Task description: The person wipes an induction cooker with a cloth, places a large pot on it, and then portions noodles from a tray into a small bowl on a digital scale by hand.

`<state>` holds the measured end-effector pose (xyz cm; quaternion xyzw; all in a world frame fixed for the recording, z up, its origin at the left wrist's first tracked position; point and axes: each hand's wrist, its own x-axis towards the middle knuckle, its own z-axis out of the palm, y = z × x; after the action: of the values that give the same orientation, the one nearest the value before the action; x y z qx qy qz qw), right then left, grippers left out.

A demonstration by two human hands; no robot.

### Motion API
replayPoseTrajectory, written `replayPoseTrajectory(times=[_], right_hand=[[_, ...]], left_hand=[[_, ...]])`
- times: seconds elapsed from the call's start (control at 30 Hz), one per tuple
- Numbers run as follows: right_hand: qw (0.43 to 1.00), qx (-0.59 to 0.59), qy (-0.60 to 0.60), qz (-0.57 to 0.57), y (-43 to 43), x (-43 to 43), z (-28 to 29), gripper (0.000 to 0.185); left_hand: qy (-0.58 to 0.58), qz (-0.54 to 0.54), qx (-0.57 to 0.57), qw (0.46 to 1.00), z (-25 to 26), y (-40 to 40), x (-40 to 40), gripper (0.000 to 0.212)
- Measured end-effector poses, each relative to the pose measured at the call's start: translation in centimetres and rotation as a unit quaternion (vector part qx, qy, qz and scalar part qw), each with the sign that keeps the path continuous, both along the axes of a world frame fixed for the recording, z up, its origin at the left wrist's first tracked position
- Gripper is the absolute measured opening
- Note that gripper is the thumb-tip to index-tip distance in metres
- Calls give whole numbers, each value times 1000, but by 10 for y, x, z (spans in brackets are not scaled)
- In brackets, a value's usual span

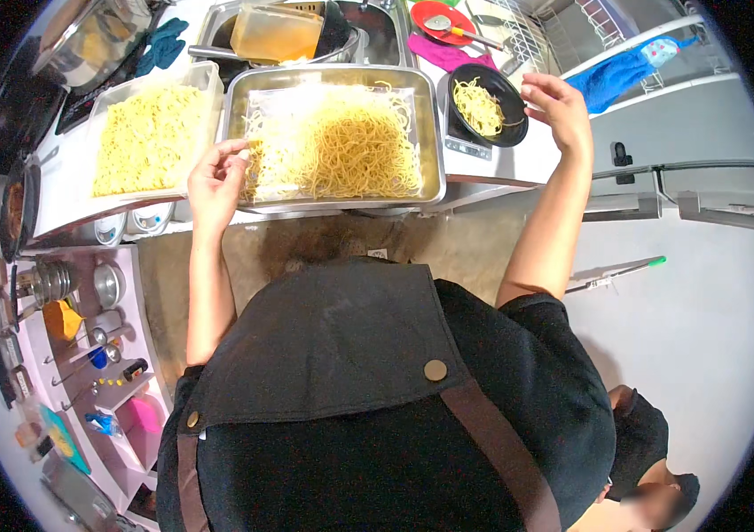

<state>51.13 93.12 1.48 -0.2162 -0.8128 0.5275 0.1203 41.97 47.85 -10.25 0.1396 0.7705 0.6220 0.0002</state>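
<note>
A steel tray lies before me with a heap of yellow noodles in it, bright with glare on its left side. My left hand is at the tray's left rim, fingers curled beside some noodles; whether it grips any is unclear. To the right, a black bowl with a small portion of noodles sits on a digital kitchen scale. Just right of the bowl, my right hand is raised with fingers apart and nothing visible in it.
Left of the tray stands a clear plastic bin full of pale noodles. Behind are a sink, an amber-tinted container and a red plate with a utensil. A person is at lower right. Pink shelves stand at left.
</note>
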Motion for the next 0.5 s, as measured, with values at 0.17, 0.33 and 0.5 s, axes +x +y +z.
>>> replayPoseTrajectory(times=[0.17,0.33,0.5], right_hand=[[997,53,-25,-52,5,10,-5,20],[984,172,-21,-34,22,-1,-25,18],[921,386,-53,24,3,-22,-71,36]], left_hand=[[25,2,-15,1000,2,-5,1,18],[18,6,-10,1000,3,-2,0,19],[6,14,-12,1000,0,-6,5,19]])
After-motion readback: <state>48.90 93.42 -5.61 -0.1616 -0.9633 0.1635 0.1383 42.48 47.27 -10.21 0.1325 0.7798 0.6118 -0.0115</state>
